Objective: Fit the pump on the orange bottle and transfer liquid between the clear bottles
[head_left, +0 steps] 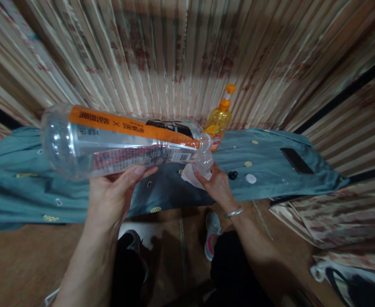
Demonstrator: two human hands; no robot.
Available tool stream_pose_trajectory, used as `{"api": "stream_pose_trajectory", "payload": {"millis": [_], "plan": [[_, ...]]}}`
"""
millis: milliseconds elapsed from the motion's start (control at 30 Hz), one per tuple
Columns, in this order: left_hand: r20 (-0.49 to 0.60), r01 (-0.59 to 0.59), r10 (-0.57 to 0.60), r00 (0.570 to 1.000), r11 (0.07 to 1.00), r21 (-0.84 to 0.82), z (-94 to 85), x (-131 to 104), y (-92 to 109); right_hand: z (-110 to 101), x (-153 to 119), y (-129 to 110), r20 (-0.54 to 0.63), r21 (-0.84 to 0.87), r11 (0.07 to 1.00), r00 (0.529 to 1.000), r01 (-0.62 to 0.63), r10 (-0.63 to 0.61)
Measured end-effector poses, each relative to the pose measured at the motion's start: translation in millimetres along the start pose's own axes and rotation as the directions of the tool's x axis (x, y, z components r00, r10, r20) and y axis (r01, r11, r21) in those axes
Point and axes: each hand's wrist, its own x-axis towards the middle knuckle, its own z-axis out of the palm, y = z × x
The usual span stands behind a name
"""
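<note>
A large clear plastic bottle (123, 145) with an orange, silver and black label lies sideways in the air above the green cloth. My left hand (117, 187) holds it from below, with thumb and fingers against its lower side. The bottle's neck points right. At the neck, my right hand (214, 181), with a silver bracelet on the wrist, has its fingers closed on a white tissue (192, 175), touching the bottle's mouth end. Just behind the neck stands a yellow pump bottle (219, 121) with an orange top.
The green cloth (162, 196) covers a long narrow surface. On its right part are a small black object (232, 175), a white round cap (250, 178) and a dark phone (296, 160). A pleated curtain (174, 55) hangs behind.
</note>
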Motion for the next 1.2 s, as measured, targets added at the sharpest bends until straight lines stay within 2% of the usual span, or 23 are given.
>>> {"api": "stream_pose_trajectory", "payload": {"millis": [300,800,1200], "plan": [[-0.011,0.015,-0.015,1.000,1.000,-0.006,1.2,0.4,-0.2,1.3,-0.3,2.1,-0.005,-0.040,0.999,1.000,-0.005,0.005],[-0.029,0.096,-0.097,0.995,0.995,-0.042,4.5,-0.5,6.0,0.1,0.3,5.6,0.005,0.009,1.000,1.000,-0.001,0.001],[-0.008,0.095,-0.095,0.995,0.995,-0.027,-0.3,2.0,4.0,1.3,0.1,6.9,-0.030,0.045,0.999,0.999,0.020,-0.018]]}}
